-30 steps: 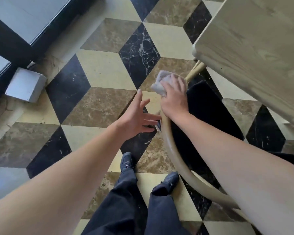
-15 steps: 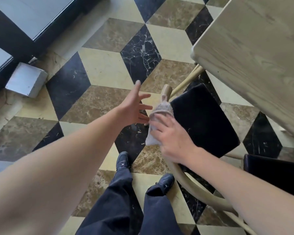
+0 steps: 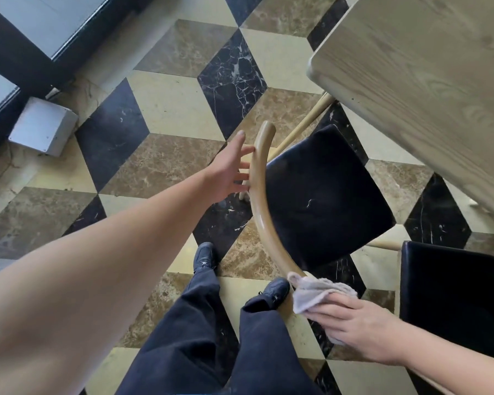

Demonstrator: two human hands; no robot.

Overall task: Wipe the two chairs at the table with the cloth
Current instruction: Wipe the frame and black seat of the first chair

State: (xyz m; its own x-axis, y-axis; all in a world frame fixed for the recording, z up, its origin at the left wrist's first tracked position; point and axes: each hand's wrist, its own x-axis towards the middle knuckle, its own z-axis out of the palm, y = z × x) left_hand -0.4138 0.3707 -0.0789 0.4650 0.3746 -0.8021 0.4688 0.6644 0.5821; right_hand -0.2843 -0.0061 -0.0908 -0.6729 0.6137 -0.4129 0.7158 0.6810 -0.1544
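While the right hand (image 3: 354, 326) presses a crumpled grey cloth (image 3: 314, 293) onto the near end of the curved wooden backrest (image 3: 261, 212), its fingers lie nearly flat over the fabric, thumb hidden beneath. That backrest belongs to the nearer chair, whose black seat cushion (image 3: 325, 201) sits partly tucked under the pale wooden table (image 3: 428, 89). The left hand (image 3: 230, 172) is spread wide, fingertips touching the outer side of the backrest near its far end, gripping nothing. A second chair's black seat (image 3: 454, 297) shows just beside the right hand, at the frame's right edge. Below, dark trousers (image 3: 200, 337) and two black shoes (image 3: 204, 256) stand on the cube-patterned marble floor (image 3: 171, 104). A small white box (image 3: 43, 125) rests on the floor by the dark window frame (image 3: 26, 67); whether it holds anything cannot be told. No legible writing appears.
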